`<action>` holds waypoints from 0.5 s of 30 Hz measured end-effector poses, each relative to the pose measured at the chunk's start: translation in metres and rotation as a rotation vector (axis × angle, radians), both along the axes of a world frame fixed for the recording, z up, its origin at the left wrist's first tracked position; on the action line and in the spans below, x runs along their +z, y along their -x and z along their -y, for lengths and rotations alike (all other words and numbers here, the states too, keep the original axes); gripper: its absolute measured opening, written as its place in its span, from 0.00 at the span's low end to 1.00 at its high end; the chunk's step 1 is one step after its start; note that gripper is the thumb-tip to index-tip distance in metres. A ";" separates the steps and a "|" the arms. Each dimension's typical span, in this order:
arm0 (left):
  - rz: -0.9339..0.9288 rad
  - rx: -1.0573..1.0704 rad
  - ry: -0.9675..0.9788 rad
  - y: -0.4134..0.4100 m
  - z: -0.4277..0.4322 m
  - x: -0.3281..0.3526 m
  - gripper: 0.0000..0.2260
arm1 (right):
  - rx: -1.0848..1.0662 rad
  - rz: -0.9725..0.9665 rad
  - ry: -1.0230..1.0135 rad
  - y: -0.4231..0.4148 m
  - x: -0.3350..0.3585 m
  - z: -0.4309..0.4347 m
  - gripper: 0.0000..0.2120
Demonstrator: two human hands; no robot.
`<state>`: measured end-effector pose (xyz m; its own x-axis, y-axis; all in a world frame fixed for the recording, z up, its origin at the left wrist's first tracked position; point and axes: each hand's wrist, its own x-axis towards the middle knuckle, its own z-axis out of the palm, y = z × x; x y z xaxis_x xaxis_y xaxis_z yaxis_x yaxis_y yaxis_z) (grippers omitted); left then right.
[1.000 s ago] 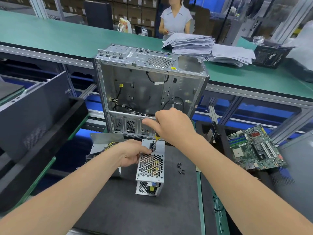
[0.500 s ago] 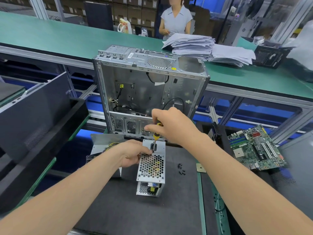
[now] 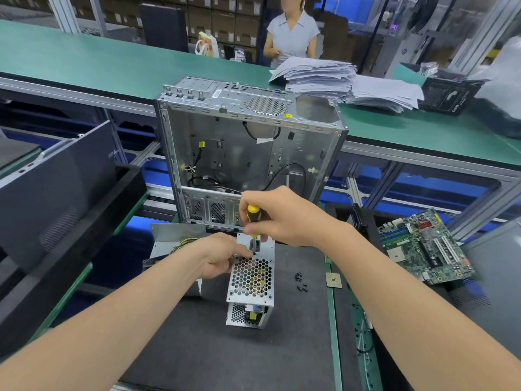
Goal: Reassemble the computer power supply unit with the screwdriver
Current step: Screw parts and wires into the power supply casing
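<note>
Over the power supply unit point(image 3: 250, 278) in left fingers point(image 3: 225, 270), near-vertical tip-down screwdriver point(image 3: 253, 215) in curled right fingers point(image 3: 255, 230).

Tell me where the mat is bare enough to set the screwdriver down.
Bare mat: on the near side of the power supply unit, between the forearms, and to its right, nearer than the loose screws. Crowded: between unit and computer case, where the left hand and right hand work.
</note>
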<state>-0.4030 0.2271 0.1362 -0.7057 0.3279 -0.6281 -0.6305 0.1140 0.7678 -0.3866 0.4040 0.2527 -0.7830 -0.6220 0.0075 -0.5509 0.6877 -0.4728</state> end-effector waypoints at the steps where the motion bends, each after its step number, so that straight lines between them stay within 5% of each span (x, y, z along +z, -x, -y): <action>1: 0.010 0.004 -0.012 0.000 0.000 0.000 0.10 | -0.068 -0.051 0.001 0.001 -0.003 0.001 0.12; 7: 0.013 0.035 -0.010 0.000 0.000 -0.001 0.14 | -0.436 -0.317 -0.101 0.001 -0.021 0.010 0.27; 12: -0.013 0.006 0.007 -0.001 -0.001 0.000 0.07 | -0.145 -0.114 0.119 0.000 -0.012 0.002 0.07; 15: -0.011 0.005 0.018 0.000 -0.001 0.000 0.10 | 0.047 -0.034 0.141 0.001 -0.005 -0.004 0.08</action>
<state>-0.4030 0.2282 0.1365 -0.7144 0.3130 -0.6258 -0.6224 0.1244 0.7728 -0.3872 0.4078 0.2480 -0.7506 -0.6490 0.1238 -0.5985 0.5886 -0.5435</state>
